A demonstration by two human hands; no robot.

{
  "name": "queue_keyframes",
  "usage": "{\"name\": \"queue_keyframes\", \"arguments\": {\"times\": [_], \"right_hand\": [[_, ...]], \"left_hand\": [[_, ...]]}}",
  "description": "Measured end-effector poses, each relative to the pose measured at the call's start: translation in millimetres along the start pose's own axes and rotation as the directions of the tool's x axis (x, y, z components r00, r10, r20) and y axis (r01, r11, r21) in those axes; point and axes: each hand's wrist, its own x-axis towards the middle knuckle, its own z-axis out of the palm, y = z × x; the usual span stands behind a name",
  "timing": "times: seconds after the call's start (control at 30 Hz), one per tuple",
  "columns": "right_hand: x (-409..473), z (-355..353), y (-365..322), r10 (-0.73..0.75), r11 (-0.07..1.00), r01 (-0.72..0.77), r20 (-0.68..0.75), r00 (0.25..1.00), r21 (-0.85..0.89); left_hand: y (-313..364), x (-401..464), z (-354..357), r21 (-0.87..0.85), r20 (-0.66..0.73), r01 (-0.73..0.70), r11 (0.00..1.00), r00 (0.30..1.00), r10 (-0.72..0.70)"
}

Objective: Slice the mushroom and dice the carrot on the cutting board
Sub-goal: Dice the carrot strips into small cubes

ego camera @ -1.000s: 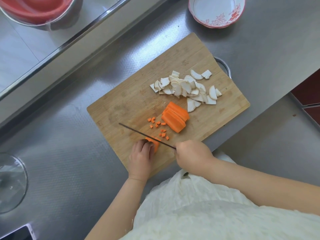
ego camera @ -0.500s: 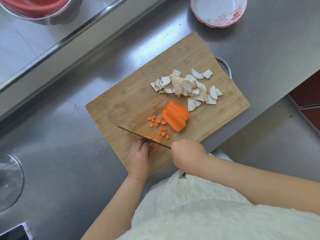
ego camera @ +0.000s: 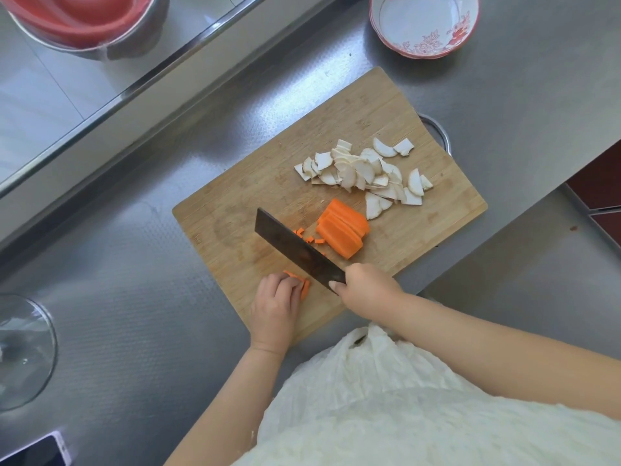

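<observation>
Dicing carrot, cleaver tilted flat-side up.
Right hand [ego camera: 364, 289] is gripping the cleaver [ego camera: 297, 252] handle; left hand [ego camera: 277, 302] fingers are curling onto carrot strips [ego camera: 304, 286]. Carrot slabs [ego camera: 342, 230] are sitting at 1 o'clock of the blade, mushroom slices [ego camera: 363, 173] beyond, all on the cutting board [ego camera: 235, 210].

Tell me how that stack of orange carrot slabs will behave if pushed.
The stack of orange carrot slabs is already fanned, so it will likely slide apart. Each flat-sided slab looks stiff and unlikely to roll on the wooden cutting board.
</observation>
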Motion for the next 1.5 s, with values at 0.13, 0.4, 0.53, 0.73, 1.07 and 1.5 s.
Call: {"name": "queue_keyframes", "arguments": {"times": [0.13,0.4,0.53,0.73,1.07,1.5], "right_hand": [[-14,0,4,-0.074,0.996,0.070,-0.061,0.995,-0.062],[-31,5,-5,-0.180,0.925,0.163,-0.018,0.983,-0.342],[-34,2,-11,-0.139,0.919,0.140,0.029,0.990,-0.368],[-25,9,-22,-0.050,0.922,0.066,0.053,0.997,-0.381],[-4,5,-9,0.017,0.998,-0.017,-0.010,1.000,-0.057],[-32,9,-4,-0.177,0.951,0.157,-0.054,0.983,-0.265]], "left_hand": [[-1,-6,-2,0.003,0.023,-0.014,1.000,1.000,0.014],[-6,-6,2,0.015,0.066,0.025,1.000,0.997,-0.026],[-6,-5,1,0.003,0.063,0.030,1.000,0.998,-0.030],[-8,-6,3,0.005,0.043,0.010,1.000,0.999,-0.010],[-4,-5,1,-0.017,0.016,0.003,1.000,1.000,-0.002],[-10,-9,3,-0.046,0.033,0.007,0.999,0.999,-0.005]]}}
